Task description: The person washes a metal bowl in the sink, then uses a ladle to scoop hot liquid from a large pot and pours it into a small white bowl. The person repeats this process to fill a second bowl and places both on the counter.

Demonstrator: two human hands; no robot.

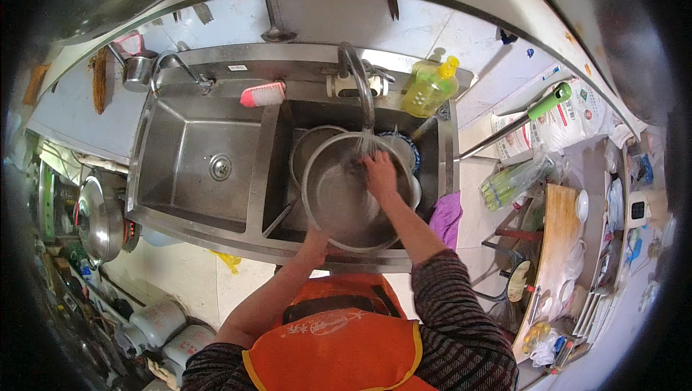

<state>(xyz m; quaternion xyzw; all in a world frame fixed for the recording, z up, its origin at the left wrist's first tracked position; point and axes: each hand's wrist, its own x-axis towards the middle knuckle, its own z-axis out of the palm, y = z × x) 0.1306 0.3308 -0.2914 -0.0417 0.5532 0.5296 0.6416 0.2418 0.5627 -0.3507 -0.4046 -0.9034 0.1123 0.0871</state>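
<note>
A large round metal basin (346,212) is tilted in the right bowl of the steel sink (448,169), under the curved faucet (359,77). Water from the spout runs into it. My left hand (314,248) grips the basin's near left rim. Inside the basin, near the falling water, is my right hand (381,177); its fingertips are blurred, and a small dark thing by them is too unclear to name. Behind and left of the basin lies another round metal pan (311,148). A blue-patterned dish (408,148) shows partly behind its right side.
A pink-and-white scrub brush (263,95) and a yellow soap bottle (431,88) stand along the sink's back ledge. A purple cloth (447,218) hangs over the right edge. A green-handled pole (549,102) leans at right. A lidded pan (97,220) sits at far left.
</note>
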